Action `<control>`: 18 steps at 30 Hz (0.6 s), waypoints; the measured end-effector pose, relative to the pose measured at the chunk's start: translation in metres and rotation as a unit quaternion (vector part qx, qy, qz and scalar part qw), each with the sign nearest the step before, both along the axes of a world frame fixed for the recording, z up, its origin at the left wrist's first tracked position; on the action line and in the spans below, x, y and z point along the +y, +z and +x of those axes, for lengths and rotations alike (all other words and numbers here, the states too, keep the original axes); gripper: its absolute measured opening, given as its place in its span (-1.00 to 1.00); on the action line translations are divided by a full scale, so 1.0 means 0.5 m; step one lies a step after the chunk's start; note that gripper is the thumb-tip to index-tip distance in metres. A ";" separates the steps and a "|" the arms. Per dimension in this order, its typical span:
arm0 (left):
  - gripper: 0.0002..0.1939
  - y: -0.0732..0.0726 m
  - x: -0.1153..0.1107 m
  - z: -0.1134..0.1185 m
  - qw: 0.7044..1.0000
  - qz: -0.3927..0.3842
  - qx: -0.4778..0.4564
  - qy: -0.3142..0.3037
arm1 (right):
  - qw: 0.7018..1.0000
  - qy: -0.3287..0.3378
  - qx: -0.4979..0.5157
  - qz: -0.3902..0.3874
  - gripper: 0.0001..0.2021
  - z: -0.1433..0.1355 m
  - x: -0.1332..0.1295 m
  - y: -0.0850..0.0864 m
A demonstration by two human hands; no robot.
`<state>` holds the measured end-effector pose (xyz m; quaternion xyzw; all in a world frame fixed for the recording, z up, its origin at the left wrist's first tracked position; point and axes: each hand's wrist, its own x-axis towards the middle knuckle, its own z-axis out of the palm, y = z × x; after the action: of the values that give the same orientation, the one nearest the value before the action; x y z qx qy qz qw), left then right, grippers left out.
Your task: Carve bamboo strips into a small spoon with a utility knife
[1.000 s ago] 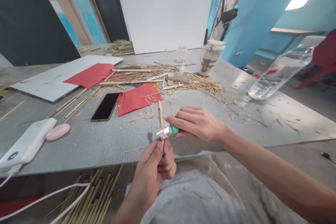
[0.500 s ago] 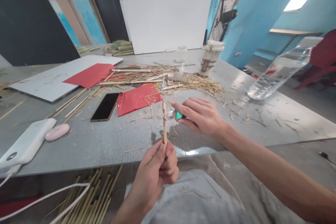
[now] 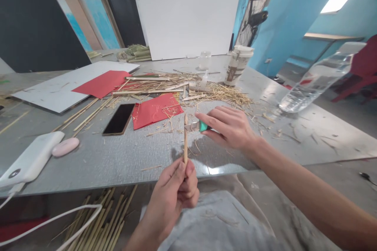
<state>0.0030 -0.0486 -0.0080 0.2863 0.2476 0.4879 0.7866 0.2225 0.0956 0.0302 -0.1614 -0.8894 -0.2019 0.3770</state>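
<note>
My left hand (image 3: 175, 192) is closed around the lower end of a thin pale stick (image 3: 185, 141), which stands almost upright over the table's front edge. In my right hand (image 3: 228, 127) is a utility knife (image 3: 203, 126) with a green end, its handle mostly hidden by the fingers. The knife's blade (image 3: 193, 126) points left and lies against the stick's upper part. Beyond the hands, a red paper sheet (image 3: 156, 111) carries thin shavings.
Straw and split stems (image 3: 226, 94) lie across the middle of the grey table (image 3: 123, 164). A phone (image 3: 118, 119), white power bank (image 3: 33, 157) and pink oval object (image 3: 66, 147) are at left. A paper cup (image 3: 237, 64) and tilted-looking water bottle (image 3: 321, 78) stand at right.
The knife in my right hand has shifted slightly, and its blade shows more sharply against the stick. My left hand keeps its hold on the stick in nearly the same place.
</note>
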 end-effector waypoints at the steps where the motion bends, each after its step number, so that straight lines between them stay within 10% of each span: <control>1: -0.59 0.001 0.003 0.000 1.000 -0.006 0.002 0.002 | 1.000 0.013 -0.004 -0.016 -0.62 0.001 0.001 0.000; 18: -0.65 0.014 0.072 -0.008 0.985 0.098 0.121 0.075 | 0.993 0.040 -0.031 -0.103 -0.66 -0.021 -0.011 -0.019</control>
<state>-0.0012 -0.0125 -0.0009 0.3997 0.3128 0.5295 0.6797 0.2123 0.0903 0.0205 -0.1573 -0.9224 -0.0989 0.3386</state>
